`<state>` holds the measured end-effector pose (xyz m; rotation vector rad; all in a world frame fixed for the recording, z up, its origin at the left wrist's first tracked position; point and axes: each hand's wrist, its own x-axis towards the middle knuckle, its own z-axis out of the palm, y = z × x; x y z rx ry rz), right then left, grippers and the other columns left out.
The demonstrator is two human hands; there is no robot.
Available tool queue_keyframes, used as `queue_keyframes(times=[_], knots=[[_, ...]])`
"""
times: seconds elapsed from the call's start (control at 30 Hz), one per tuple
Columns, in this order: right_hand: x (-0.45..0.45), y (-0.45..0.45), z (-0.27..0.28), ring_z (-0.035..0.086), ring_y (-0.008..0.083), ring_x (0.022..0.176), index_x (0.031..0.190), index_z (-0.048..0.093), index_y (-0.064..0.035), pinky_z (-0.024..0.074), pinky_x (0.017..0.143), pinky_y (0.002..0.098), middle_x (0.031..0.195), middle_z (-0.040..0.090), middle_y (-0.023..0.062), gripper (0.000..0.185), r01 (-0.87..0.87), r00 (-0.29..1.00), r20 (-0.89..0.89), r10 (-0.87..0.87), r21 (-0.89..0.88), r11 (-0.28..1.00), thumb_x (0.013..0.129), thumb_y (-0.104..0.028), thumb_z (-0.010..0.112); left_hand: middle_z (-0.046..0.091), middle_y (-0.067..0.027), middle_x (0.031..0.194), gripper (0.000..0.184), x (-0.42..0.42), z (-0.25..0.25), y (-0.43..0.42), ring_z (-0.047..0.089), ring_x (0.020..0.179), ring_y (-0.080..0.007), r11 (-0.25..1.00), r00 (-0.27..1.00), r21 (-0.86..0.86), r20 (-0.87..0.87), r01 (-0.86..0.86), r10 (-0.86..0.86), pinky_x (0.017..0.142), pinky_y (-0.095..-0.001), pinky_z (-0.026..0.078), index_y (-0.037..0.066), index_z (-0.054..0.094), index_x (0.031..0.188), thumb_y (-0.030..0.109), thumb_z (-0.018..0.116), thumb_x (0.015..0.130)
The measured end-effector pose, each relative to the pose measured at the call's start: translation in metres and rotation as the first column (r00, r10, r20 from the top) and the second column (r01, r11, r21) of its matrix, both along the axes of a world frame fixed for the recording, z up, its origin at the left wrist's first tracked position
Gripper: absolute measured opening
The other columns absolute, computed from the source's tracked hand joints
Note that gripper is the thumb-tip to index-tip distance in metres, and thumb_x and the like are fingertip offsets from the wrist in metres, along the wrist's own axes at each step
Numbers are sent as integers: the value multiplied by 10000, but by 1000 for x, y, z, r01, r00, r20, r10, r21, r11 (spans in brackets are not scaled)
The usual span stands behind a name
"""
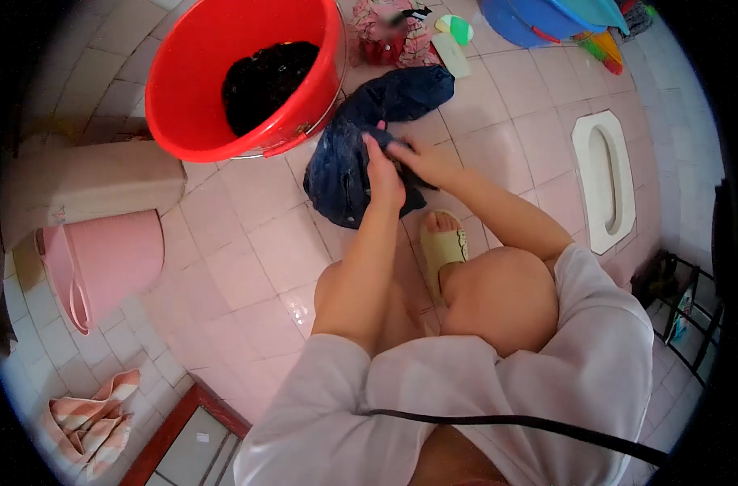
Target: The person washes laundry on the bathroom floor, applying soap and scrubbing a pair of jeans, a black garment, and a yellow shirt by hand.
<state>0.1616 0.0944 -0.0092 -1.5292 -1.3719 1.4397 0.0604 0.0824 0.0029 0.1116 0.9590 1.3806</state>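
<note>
Cloth of a dark blue colour (pixel 336 174) lies bunched on the tiled floor (pixel 259 243) in front of the crouching person, stretching from beside the red bucket (pixel 170 105) towards the upper right, with both hands at its middle. The left hand (pixel 387 180) touches it with the thumb raised, its other fingers partly lost against the dark folds; the right hand (pixel 421 160) reaches in from the other side, its slightly blurred fingertips close to the left thumb. Whether either hand pinches a fold cannot be told. Folds hide the cloth's full shape, so the kind of garment is unclear. Inside the red bucket, cut off by the top of the view, sits a dark heap (pixel 267 85) too black to make out in detail. Beyond the cloth are a pink patterned bundle (pixel 393 32), a green and white object (pixel 458 30) and a pale flat block (pixel 450 55). A blue basin (pixel 518 24) is cut off at the top edge, and a squat toilet (pixel 603 182) is set in the floor at the right. One pale slipper (pixel 443 249) shows; the other foot is hidden. At the left, a pink bucket (pixel 122 259) lies tilted.
</note>
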Motion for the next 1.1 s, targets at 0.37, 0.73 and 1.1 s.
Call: queue_keyframes(times=[0.37,0.73,1.1], knots=[[-19,-36,53,549,316,872,740,578,-56,404,872,400,852,580,109,246,-486,856,196,479,623,613,639,-213,739,598,-73,1103,443,-52,-138,21,565,1022,-197,649,-8,649,710,397,-704,862,-326,453,46,552,1092,437,506,888],[-39,-49,54,542,361,660,683,571,-61,429,584,399,668,533,140,203,-360,914,173,367,764,536,678,-237,673,549,5,1189,456,3,-57,-20,512,1114,-204,998,928,-53,-370,31,-49,957,-364,379,171,526,1187,486,393,883],[-42,-37,33,568,353,675,728,614,-90,461,606,443,690,573,160,185,-238,971,174,163,670,703,689,-269,640,525,-56,1186,457,-45,-127,-9,487,1127,-229,956,627,178,723,235,-289,949,-373,391,154,492,1194,490,406,897]])
